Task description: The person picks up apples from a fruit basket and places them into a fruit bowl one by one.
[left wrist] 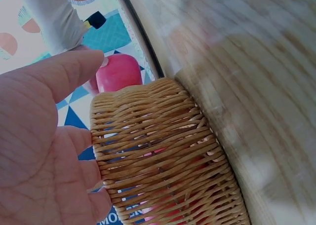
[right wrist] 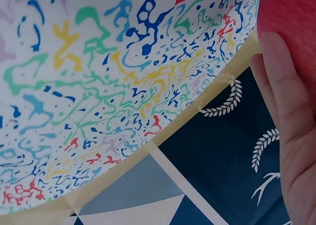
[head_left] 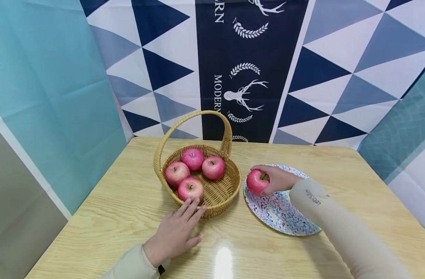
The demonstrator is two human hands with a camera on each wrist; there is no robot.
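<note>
The left hand (head_left: 177, 232) lies with its fingers extended and slightly spread, thumb held apart, the fingertips over the near rim of the basket (head_left: 216, 211), where four apples (head_left: 213, 168) sit. The right hand (head_left: 281, 179) curls its fingers and thumb round another apple (head_left: 256, 183), stem up, at the basket-side edge of the patterned plate (head_left: 273, 217); whether that apple touches it, I cannot tell. Basket and plate stand near each other on the desk (head_left: 129, 217).
</note>
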